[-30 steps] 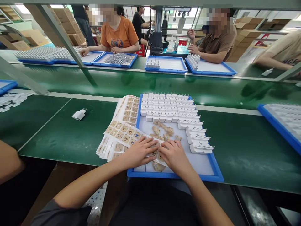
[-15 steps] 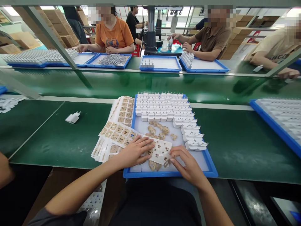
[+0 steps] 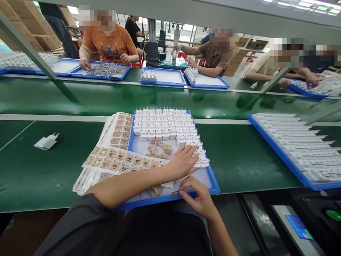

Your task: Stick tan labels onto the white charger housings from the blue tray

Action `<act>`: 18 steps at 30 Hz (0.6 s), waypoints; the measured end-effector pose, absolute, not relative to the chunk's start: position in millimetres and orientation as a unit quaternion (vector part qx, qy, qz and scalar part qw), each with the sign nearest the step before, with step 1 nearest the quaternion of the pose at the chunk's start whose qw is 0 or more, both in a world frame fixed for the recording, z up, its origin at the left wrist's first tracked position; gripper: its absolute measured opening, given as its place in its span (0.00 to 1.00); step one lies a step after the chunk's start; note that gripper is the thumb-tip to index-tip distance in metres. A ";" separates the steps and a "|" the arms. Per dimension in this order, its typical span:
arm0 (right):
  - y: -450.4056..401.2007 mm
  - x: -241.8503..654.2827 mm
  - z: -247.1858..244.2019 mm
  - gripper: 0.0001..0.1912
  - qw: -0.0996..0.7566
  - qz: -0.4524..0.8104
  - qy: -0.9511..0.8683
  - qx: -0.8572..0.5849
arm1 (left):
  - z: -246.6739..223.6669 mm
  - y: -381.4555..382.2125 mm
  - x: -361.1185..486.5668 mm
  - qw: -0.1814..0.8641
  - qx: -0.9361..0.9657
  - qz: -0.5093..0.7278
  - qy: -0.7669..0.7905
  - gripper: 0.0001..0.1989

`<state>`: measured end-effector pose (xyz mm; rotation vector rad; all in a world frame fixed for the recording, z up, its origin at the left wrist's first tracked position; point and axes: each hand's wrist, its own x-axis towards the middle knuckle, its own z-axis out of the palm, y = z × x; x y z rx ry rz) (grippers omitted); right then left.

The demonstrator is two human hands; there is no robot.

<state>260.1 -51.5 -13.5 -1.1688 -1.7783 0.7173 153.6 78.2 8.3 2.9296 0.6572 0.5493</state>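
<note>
My left hand (image 3: 184,161) reaches across the blue tray (image 3: 214,181), fingers stretched out over the white plug adapters (image 3: 202,163) at its right side; whether it touches one is hard to see. Near the tray's front edge my right hand (image 3: 198,196) pinches a small brown sticker (image 3: 175,193) between thumb and fingers. Under my left forearm lies a sheet of brown stickers (image 3: 112,156), partly over the tray. Crumpled brown scraps (image 3: 161,149) lie inside the tray, in front of the adapter rows (image 3: 162,124).
A stack of sticker sheets (image 3: 121,129) lies beside the tray. One loose adapter (image 3: 46,141) rests on the green table at left. Another blue tray of white parts (image 3: 290,149) stands at right. Across the green belt (image 3: 112,94), several people work at blue trays.
My left hand has left the sticker sheet and moved right to the adapters. My right hand has drawn the small sticker off and away from the sheet. The view has turned right.
</note>
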 end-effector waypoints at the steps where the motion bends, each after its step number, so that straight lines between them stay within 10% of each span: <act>1: -51.7 260.8 -14.1 0.06 0.436 0.294 -0.711 -0.467 | 8.5 78.4 151.0 0.071 0.955 0.191 0.217 0.17; 10: -45.4 245.8 -6.7 0.08 0.575 0.370 -0.605 -0.408 | 35.0 55.0 66.8 0.743 0.488 0.317 0.332 0.22; 18: -32.6 205.9 14.8 0.08 0.567 0.439 -0.612 -0.334 | 13.5 21.8 24.8 0.796 0.357 0.401 0.280 0.28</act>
